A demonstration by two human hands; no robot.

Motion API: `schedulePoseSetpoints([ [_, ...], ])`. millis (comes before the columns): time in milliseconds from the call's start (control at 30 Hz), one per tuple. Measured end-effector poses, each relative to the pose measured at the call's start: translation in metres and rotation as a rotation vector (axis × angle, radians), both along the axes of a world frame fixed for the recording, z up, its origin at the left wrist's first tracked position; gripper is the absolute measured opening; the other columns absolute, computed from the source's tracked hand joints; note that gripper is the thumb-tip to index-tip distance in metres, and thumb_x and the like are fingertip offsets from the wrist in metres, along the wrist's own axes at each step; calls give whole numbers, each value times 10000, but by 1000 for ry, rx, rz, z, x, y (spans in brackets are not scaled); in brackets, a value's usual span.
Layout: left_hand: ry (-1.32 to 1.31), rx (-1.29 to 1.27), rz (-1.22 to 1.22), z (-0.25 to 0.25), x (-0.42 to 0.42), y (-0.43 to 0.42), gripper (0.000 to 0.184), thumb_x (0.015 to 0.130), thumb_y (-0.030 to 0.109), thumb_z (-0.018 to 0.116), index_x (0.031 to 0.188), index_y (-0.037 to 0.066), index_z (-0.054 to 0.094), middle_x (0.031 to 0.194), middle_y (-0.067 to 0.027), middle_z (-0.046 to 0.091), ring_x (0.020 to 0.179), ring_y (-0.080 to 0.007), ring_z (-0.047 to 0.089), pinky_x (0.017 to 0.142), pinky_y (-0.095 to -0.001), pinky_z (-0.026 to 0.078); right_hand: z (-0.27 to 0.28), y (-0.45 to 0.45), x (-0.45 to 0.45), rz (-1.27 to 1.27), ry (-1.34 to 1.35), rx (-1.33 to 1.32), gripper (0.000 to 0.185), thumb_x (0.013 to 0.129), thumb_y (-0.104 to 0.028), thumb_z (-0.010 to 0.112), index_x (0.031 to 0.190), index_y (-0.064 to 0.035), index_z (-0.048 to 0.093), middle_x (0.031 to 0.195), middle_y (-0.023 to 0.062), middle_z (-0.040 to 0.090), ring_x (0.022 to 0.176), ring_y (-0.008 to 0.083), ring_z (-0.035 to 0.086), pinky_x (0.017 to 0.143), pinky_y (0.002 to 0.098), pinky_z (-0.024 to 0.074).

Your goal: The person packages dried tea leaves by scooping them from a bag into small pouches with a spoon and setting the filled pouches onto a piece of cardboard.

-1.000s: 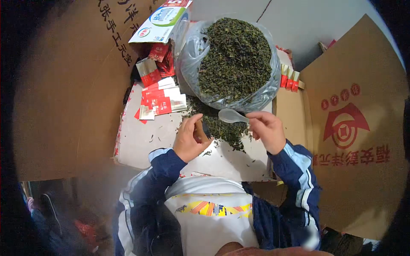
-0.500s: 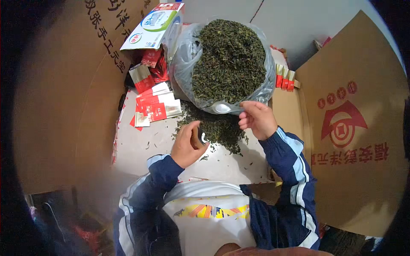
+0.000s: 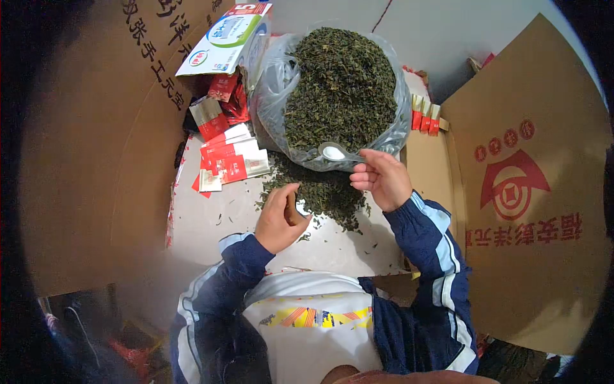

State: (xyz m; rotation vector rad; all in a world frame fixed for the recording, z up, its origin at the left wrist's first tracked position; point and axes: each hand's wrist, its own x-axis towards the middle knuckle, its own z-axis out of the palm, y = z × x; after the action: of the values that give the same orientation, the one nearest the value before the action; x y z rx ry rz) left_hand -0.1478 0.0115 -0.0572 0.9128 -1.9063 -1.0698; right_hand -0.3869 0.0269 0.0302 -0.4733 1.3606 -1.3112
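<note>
1. Cardboard walls [image 3: 531, 275] flank a pale work surface [image 3: 198, 233], with red-and-white packets [image 3: 224, 157] overlapping at the left and a printed carton [image 3: 224, 41] tipped behind them. Three smaller red-and-gold packets [image 3: 425, 115] line up at the right, beyond the bag.

2. Dark green leaves [image 3: 345, 83] mound high in a clear plastic bag [image 3: 272, 118] at the far side of the surface; its mouth spreads wide, which likely leaves the heap easy to reach from the front. More leaves [image 3: 329, 195] lie scattered directly below it, between bag and person.

3. Right hand [image 3: 387, 179], closed at thumb and forefinger, pinches a translucent spoon [image 3: 333, 152] by its handle — a grip that presumably leaves the bowl free. That bowl points left over the bag's front edge; glare whitens it, and whether it touches the plastic cannot be told.

4. Left hand [image 3: 275, 221] curls into a C near the left side of the scattered leaves, thumb and fingers apart. Along the inside of that curve shows a brown edge [image 3: 292, 206], mostly hidden — what it is, and how firmly it is held, cannot be told.

5. Spoon and bag sit above and to the right of the left hand; the right hand rests just beside the bag's lower right edge.
</note>
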Motion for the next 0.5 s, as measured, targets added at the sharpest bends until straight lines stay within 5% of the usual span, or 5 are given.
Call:
schedulePoseSetpoints([
  [167,-35,-64,-3,-5,0,-1,650,669,90,759,1235,46,444,933,-91,475,836,-210,502,740,-309,448,-1,3,0,-2,19,-22,239,940,-145,454,1123,-3,512,794,123,632,656,232,652,597,344,562],
  [500,-15,-30,-20,-2,0,1,600,679,94,750,1203,34,465,978,-112,484,878,-242,504,763,-325,446,-7,8,-6,16,-27,-14,193,935,-134,482,1066,1,528,831,128,628,676,235,656,621,334,561],
])
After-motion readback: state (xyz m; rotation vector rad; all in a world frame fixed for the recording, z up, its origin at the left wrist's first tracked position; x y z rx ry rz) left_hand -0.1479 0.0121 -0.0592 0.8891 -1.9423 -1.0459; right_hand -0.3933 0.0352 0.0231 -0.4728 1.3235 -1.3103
